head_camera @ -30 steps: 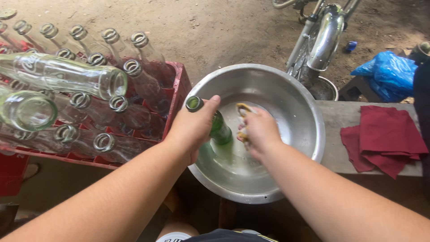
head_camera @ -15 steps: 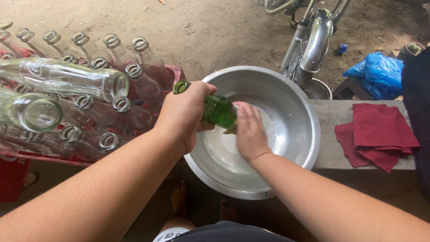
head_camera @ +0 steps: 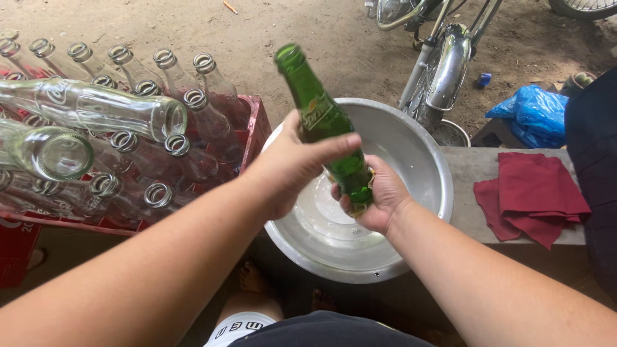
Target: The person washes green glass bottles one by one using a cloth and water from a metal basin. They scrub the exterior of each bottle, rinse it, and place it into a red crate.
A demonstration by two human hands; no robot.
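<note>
Outdoor dirt ground; a metal basin [head_camera: 411, 151] rests on a low bench [head_camera: 469, 170] beside a red crate [head_camera: 254, 122] of clear bottles. The left hand [head_camera: 289, 164] grips the green bottle [head_camera: 324, 122] mid-body; the right hand [head_camera: 376, 196] cups its base. Neck points up and away-left, long axis steeply tilted. Half a second earlier it lay lower, nearly horizontal over the basin.

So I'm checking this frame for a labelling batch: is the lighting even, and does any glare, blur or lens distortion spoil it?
Head view: soft, shaded daylight, no hard shadows. Pale sheen on the metal basin and bright highlights on the green bottle, which is sharp. The left hand and right hand are crisp; the forearms bulge at the lower edge from the wide lens. The clear bottles lying on the red crate read clearly.
</note>
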